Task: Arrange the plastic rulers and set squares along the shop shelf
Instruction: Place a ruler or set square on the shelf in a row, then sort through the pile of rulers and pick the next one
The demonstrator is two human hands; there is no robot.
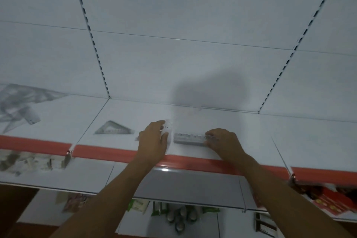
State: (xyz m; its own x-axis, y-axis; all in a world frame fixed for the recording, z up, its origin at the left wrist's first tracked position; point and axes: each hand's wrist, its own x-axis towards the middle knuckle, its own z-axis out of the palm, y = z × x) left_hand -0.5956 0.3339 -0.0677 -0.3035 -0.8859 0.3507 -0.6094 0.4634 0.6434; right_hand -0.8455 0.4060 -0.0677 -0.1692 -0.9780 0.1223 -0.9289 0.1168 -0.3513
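Both hands rest on the white metal shop shelf (241,125) with its red front strip (108,153). The right hand (222,141) pinches the right end of a stack of short clear plastic rulers (188,138) lying flat. The left hand (154,137) lies palm down, fingers loosely spread, over something clear and blurred. A clear plastic set square (114,128) lies left of it; a tangled heap of clear rulers and set squares (17,106) sits further left.

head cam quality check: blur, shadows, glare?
Head view: dim, soft throughout; left hand motion-blurred, clear plastic under it barely readable; ruler stack by the right hand smeared; large hand shadow on the back panel; small glare spot under the red shelf edge; wide-angle bends the uprights.
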